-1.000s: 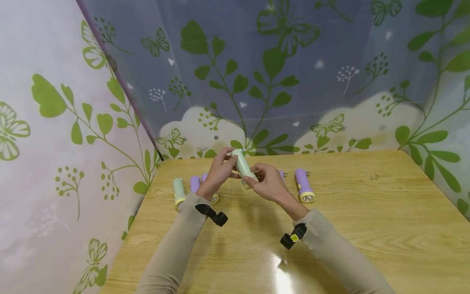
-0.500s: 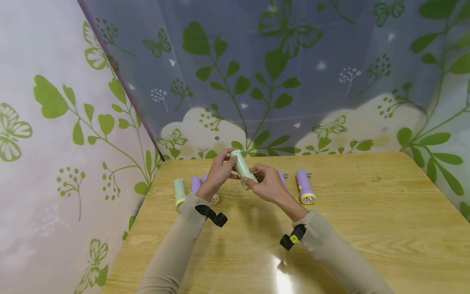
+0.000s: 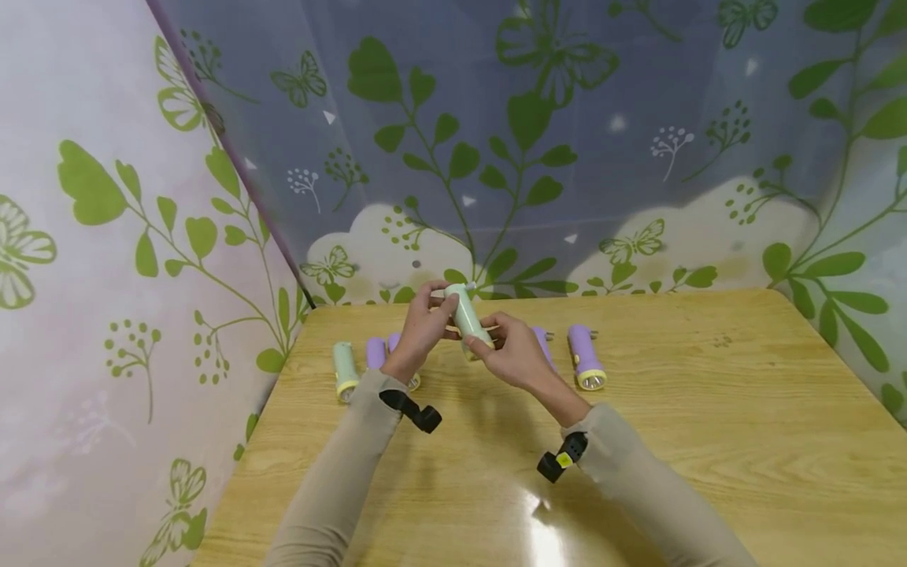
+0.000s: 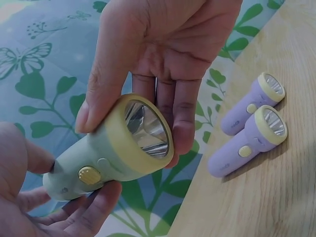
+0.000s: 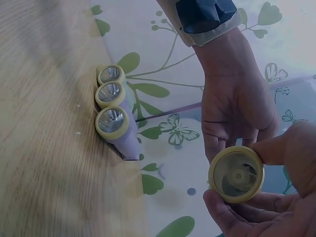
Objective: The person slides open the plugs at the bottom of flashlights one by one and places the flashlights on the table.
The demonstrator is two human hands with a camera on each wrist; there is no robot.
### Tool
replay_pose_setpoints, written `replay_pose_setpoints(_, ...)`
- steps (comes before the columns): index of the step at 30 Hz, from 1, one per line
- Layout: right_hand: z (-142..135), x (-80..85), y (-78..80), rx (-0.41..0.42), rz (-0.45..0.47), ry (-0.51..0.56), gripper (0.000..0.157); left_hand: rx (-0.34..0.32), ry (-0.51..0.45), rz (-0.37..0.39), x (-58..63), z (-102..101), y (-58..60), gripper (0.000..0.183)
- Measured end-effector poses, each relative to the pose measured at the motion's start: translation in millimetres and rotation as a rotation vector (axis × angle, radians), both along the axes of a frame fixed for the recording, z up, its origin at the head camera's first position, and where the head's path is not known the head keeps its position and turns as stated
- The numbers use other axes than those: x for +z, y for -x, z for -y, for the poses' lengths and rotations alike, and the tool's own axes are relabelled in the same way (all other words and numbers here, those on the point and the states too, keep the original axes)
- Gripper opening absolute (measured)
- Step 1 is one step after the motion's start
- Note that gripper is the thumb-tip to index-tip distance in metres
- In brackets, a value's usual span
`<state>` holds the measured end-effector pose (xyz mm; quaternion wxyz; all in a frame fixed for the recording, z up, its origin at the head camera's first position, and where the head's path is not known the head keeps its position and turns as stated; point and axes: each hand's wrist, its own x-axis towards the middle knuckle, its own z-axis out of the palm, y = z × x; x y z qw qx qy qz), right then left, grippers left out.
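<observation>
A pale green flashlight point(image 3: 466, 316) with a yellow head is held above the table, tilted, its lens end toward me. My left hand point(image 3: 423, 329) grips the tail end, where a small pale piece sticks out. My right hand point(image 3: 520, 351) holds the head end between thumb and fingers. In the left wrist view, the flashlight's point(image 4: 109, 163) yellow button faces the camera. The right wrist view looks straight into its round lens point(image 5: 236, 174). Parts of the body are covered by fingers.
On the wooden table point(image 3: 680, 425), another green flashlight point(image 3: 345, 368) and two purple flashlights point(image 5: 129, 140) lie left. Two more, a near purple flashlight point(image 4: 239, 150) and its neighbour point(image 4: 242, 111), lie right. A patterned cloth point(image 3: 439, 142) hangs along the back edge.
Both hands stay on the green flashlight. It has shifted very slightly upward, and the small piece at its tail shows more clearly. The other flashlights have not moved.
</observation>
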<state>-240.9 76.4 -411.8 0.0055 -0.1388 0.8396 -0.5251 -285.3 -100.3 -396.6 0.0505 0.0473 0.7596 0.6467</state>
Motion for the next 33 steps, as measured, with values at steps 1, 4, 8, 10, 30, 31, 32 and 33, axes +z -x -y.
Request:
replay_pose_setpoints(1,0,-0.8,-0.3,0.000,0.003,-0.006,0.043,0.010,-0.005,0.007,-0.8,-1,0.7,0.045)
replay_pose_setpoints(4,0,-3.4,-0.3,-0.011,0.024,-0.012,0.048,0.036,-0.018,0.021,-3.8,-3,3.5,0.045)
replay_pose_setpoints(8,-1,-7.0,-0.1,-0.014,0.018,-0.039,0.054,0.061,-0.024,0.032,-8.9,-7,8.4,0.042)
replay_pose_setpoints(10,-2,-10.0,0.6,-0.013,0.011,-0.056,0.057,0.066,-0.021,0.042,-11.6,-9,10.4,0.041)
replay_pose_setpoints(30,4,-42.2,3.1,-0.077,0.050,-0.134,0.052,0.044,0.072,0.187,-47.8,-17,17.2,0.049)
replay_pose_setpoints(31,4,-42.7,3.3,-0.079,0.055,-0.137,0.051,0.045,0.077,0.187,-49.6,-18,18.1,0.049)
replay_pose_setpoints(32,4,-43.2,3.6,-0.082,0.056,-0.140,0.050,0.045,0.080,0.185,-51.4,-18,19.0,0.049)
replay_pose_setpoints(33,4,-43.5,4.0,-0.084,0.057,-0.141,0.049,0.046,0.082,0.183,-52.8,-18,19.9,0.049)
